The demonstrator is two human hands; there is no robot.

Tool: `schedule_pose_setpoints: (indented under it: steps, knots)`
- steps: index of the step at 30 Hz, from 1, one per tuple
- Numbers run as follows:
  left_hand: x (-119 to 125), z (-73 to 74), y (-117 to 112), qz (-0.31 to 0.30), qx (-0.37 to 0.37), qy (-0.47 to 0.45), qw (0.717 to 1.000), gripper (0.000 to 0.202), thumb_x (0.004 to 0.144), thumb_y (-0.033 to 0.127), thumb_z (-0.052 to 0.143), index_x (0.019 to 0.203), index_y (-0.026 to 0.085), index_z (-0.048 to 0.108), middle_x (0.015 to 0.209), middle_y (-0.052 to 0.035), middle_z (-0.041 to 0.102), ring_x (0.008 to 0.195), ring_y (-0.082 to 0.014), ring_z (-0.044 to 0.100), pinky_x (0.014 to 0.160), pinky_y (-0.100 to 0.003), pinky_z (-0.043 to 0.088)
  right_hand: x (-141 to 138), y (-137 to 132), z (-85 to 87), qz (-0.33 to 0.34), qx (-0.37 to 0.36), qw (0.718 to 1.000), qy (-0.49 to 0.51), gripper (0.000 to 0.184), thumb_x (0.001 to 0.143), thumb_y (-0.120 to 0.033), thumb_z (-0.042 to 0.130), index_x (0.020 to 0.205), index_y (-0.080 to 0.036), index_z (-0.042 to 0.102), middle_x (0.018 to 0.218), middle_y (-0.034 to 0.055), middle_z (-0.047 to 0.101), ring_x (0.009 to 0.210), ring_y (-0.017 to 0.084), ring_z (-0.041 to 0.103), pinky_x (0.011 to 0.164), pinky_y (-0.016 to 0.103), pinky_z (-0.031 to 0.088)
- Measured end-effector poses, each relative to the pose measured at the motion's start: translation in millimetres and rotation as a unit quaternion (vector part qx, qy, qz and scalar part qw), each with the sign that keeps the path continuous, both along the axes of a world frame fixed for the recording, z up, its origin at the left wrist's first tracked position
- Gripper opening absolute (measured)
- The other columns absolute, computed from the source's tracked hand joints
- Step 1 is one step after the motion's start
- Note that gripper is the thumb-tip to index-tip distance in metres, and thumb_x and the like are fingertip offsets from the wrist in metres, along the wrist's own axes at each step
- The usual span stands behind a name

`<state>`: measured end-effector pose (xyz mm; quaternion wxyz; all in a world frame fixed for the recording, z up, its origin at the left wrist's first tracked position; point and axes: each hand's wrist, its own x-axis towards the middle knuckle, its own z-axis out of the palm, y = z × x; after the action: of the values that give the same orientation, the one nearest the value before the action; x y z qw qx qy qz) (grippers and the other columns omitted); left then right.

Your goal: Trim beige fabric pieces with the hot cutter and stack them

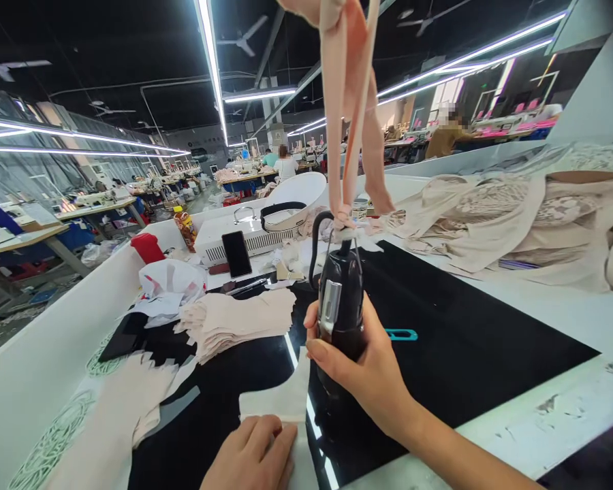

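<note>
My right hand (370,371) is wrapped round a black handheld electric fabric cutter (341,299), held upright over the black glossy tabletop (439,320). Peach fabric strips (350,116) rise from its cord end, where they are knotted. The cutter's lower end is dark against the black surface and hard to make out. My left hand (255,452) rests flat, fingers lying on a cream fabric piece (280,398) just left of the cutter. A stack of cream cut fabric pieces (240,316) lies beyond that hand.
Lace and beige fabric (511,211) is heaped at right. A teal-handled tool (402,335) lies beside the cutter. Behind are a phone (236,254), a white vented box (219,238) and a plastic bag (176,282). More cut fabric (117,408) and green cord (56,435) lie at left.
</note>
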<state>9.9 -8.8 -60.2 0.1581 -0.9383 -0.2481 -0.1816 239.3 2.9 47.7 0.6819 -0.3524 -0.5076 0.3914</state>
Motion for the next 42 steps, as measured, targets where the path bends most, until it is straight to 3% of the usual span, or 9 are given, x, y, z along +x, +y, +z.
schedule_pose_setpoints:
  steps: [3,9,13,16,20,26,31,36,42]
  knots:
    - [-3,8.9,8,-0.022,-0.036,-0.015,0.999,0.027,0.108,0.014,0.044,0.126,0.018,0.064,0.102,-0.0050,0.075,0.086,-0.0213,0.077,0.078,-0.031,0.066,4,-1,6.2,-0.009,-0.007,0.999,-0.045,0.030,0.077,-0.032,0.084,0.094,-0.025,0.059,0.078,-0.0028,0.064,0.063,0.015,0.055,0.056,0.028,0.049]
    - [-16,43.6,26,-0.110,-0.134,0.025,0.985,0.039,0.100,0.000,0.049,0.124,0.026,0.066,0.128,0.0019,0.078,0.127,-0.0176,0.072,0.121,-0.035,0.049,6,-4,10.6,-0.043,-0.005,0.994,-0.099,0.028,0.075,-0.032,0.081,0.089,-0.025,0.058,0.071,-0.0027,0.064,0.057,0.015,0.054,0.053,0.029,0.048]
    - [-17,57.3,25,-0.101,-0.155,-0.045,0.982,0.042,0.098,-0.002,0.043,0.119,0.025,0.067,0.127,-0.0009,0.078,0.122,-0.0158,0.074,0.119,-0.032,0.049,4,-6,8.6,-0.073,0.014,0.994,-0.075,0.024,0.077,-0.031,0.078,0.089,-0.026,0.057,0.075,-0.0020,0.065,0.058,0.016,0.057,0.053,0.030,0.050]
    - [-10,62.4,17,-0.073,-0.169,-0.064,0.981,0.051,0.089,-0.006,0.041,0.120,0.024,0.067,0.124,-0.0021,0.078,0.112,-0.0139,0.076,0.105,-0.023,0.058,3,-10,5.8,-0.071,0.008,0.996,-0.058,0.024,0.078,-0.030,0.077,0.088,-0.026,0.056,0.073,-0.0033,0.064,0.056,0.016,0.061,0.052,0.030,0.052]
    - [1,60.1,12,-0.068,-0.182,-0.071,0.978,0.052,0.085,-0.006,0.040,0.119,0.021,0.067,0.119,-0.0059,0.077,0.106,-0.0165,0.077,0.094,-0.025,0.064,1,-18,2.3,-0.044,0.023,0.998,-0.027,0.024,0.079,-0.026,0.078,0.092,-0.026,0.059,0.073,-0.0038,0.067,0.055,0.015,0.065,0.055,0.029,0.057]
    - [7,52.0,25,-0.051,-0.182,-0.046,0.981,0.049,0.091,-0.006,0.043,0.126,0.019,0.066,0.124,-0.0091,0.076,0.111,-0.0206,0.076,0.096,-0.032,0.065,3,-24,-4.7,-0.031,0.049,0.998,-0.015,0.023,0.081,-0.017,0.079,0.095,-0.027,0.064,0.075,-0.0039,0.070,0.056,0.014,0.068,0.057,0.025,0.061]
    - [10,49.4,42,-0.016,-0.183,-0.084,0.979,0.035,0.102,0.000,0.048,0.124,0.018,0.068,0.122,-0.0081,0.075,0.109,-0.0195,0.075,0.098,-0.031,0.065,9,-20,-12.4,-0.048,0.042,0.998,-0.002,0.028,0.084,-0.030,0.086,0.103,-0.029,0.065,0.077,-0.0026,0.072,0.057,0.014,0.068,0.058,0.025,0.062]
    - [22,40.9,52,0.000,-0.219,-0.079,0.972,0.030,0.100,0.000,0.060,0.122,0.017,0.072,0.121,-0.0074,0.076,0.108,-0.0215,0.075,0.097,-0.033,0.065,6,-23,-24.1,-0.066,-0.017,0.997,0.028,0.043,0.084,-0.049,0.090,0.112,-0.029,0.064,0.081,-0.0010,0.069,0.062,0.015,0.066,0.060,0.026,0.060]
    - [23,28.2,55,-0.003,-0.232,-0.066,0.970,0.021,0.106,0.009,0.059,0.119,0.017,0.074,0.116,-0.0077,0.075,0.107,-0.0214,0.074,0.098,-0.034,0.065,24,-30,-31.2,-0.021,0.010,1.000,-0.013,0.034,0.090,-0.040,0.087,0.114,-0.028,0.065,0.082,0.0023,0.072,0.059,0.018,0.069,0.056,0.030,0.062]
